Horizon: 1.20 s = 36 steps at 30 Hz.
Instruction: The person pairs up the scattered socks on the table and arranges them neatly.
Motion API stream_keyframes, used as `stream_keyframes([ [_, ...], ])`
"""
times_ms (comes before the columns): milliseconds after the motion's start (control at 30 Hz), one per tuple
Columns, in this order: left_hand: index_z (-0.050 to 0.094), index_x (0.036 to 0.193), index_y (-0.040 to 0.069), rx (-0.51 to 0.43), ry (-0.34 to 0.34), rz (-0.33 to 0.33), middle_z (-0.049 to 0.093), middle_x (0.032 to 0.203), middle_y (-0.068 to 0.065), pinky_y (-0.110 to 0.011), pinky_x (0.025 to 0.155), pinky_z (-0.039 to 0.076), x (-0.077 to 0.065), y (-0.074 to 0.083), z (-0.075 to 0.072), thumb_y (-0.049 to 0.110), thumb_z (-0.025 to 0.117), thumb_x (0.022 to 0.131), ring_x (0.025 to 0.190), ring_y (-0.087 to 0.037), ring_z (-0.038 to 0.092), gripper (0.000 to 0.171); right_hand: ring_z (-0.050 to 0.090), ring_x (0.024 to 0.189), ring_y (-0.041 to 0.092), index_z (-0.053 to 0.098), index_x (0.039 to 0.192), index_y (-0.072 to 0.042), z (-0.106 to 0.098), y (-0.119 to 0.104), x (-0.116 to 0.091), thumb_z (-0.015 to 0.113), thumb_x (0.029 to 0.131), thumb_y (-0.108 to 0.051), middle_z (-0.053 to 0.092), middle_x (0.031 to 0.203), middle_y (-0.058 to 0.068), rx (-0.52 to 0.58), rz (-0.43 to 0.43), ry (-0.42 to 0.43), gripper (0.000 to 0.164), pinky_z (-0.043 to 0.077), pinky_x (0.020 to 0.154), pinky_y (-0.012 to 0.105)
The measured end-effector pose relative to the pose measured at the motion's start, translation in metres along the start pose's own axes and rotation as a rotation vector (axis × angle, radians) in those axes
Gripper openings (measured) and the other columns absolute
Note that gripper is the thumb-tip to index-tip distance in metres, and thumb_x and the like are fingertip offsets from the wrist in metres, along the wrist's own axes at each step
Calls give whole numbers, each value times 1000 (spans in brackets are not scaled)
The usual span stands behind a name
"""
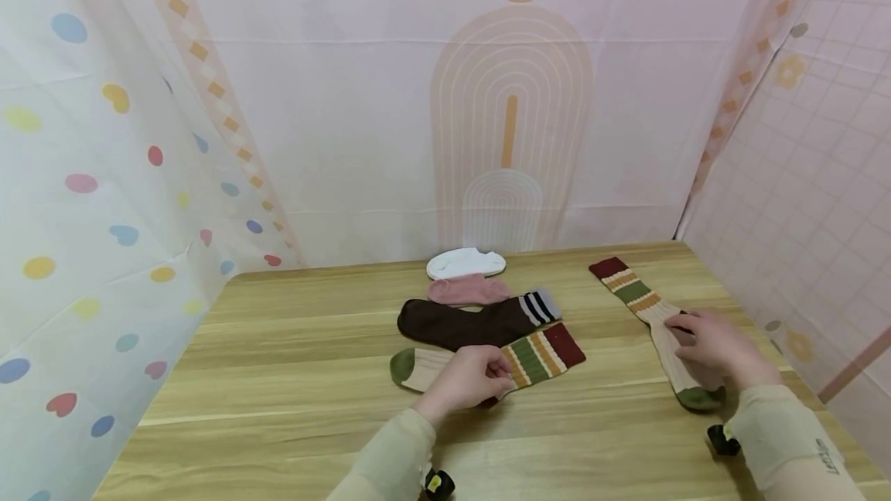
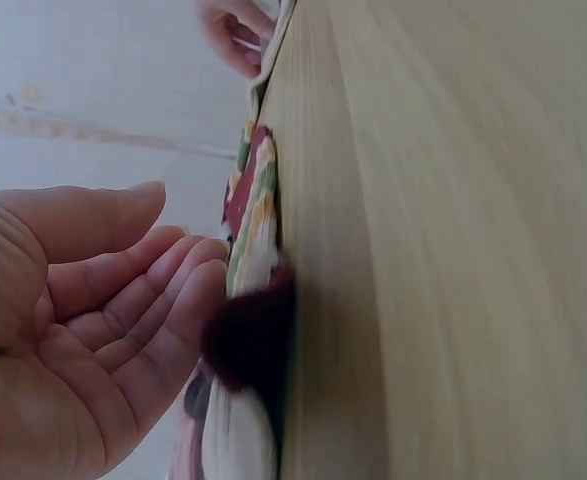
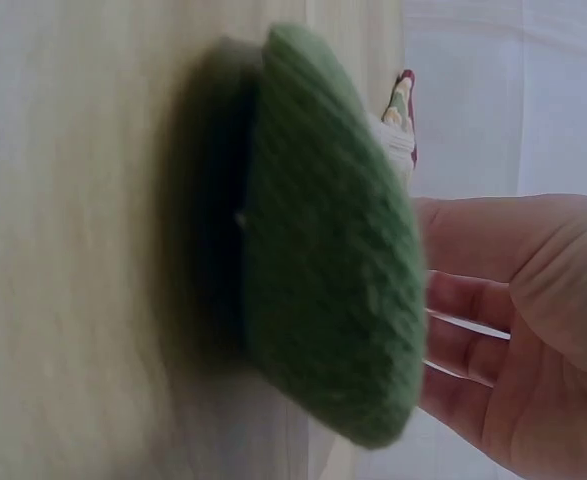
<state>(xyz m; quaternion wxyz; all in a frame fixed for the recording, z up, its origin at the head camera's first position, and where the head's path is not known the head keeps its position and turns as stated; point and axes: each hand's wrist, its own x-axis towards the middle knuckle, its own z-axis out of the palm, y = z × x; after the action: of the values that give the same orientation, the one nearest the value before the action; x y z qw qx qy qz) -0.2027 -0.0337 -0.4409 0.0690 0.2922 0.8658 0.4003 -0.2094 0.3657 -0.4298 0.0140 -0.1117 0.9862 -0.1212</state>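
Note:
My left hand (image 1: 468, 377) hovers low over the middle of a cream sock (image 1: 536, 356) with green, orange and dark red stripes and a green toe. In the left wrist view its fingers (image 2: 153, 310) bend loosely, thumb apart, beside the sock's dark red heel (image 2: 248, 335); nothing sits between them. At the right, my right hand (image 1: 717, 342) is over the foot of a matching striped sock (image 1: 636, 292), fingertips right at its heel. That sock's green toe (image 3: 338, 250) fills the middle of the right wrist view and partly hides the fingers.
Behind the left striped sock lie a dark brown sock (image 1: 459, 323) with a grey striped cuff, a pink ankle sock (image 1: 468, 289) and a white low sock (image 1: 465, 263), stacked in a row toward the back. The wooden table (image 1: 278, 377) meets hanging patterned cloths (image 1: 348, 138) at its back and sides.

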Motion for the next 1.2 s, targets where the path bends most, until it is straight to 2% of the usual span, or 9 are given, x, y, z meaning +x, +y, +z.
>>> stream_keyframes([
  [200,68,86,9,-32,-29,-10,59,73,10,-18,62,46,6,7,16,12,72,80,66,-1,54,8,51,96,49,62,113,1,0,-7,1,75,75,-18,52,109,32,-60,-30,5,45,42,77,56],
  [300,68,86,9,-17,-39,-7,59,73,10,-17,62,45,8,11,23,13,72,80,65,1,53,9,53,93,46,62,112,1,0,-11,1,75,75,-20,54,106,29,-76,-31,0,44,43,75,55],
  [600,68,87,8,53,-53,11,60,72,11,-13,62,44,14,20,35,15,73,79,64,3,52,12,57,82,28,65,97,-4,-5,-26,4,72,76,-22,60,92,12,-25,-26,-16,29,46,70,46],
  [767,68,89,8,78,-58,19,61,74,10,-13,63,44,17,21,41,16,73,79,66,4,52,13,58,77,24,64,93,-4,-7,-33,6,70,78,-21,64,88,8,12,-4,-52,24,47,67,44],
  [967,68,94,6,10,-88,-16,65,80,4,-16,66,45,21,24,45,15,72,81,70,2,55,16,59,75,22,64,89,-5,-4,-36,9,70,79,-21,65,87,8,68,7,-70,20,47,64,41],
  [1200,68,96,5,-78,-97,-78,65,82,4,-18,68,46,22,28,48,16,71,81,73,-1,57,19,54,57,11,64,86,-5,5,-39,12,66,82,-19,58,67,-3,226,1,-102,15,45,54,30],
])
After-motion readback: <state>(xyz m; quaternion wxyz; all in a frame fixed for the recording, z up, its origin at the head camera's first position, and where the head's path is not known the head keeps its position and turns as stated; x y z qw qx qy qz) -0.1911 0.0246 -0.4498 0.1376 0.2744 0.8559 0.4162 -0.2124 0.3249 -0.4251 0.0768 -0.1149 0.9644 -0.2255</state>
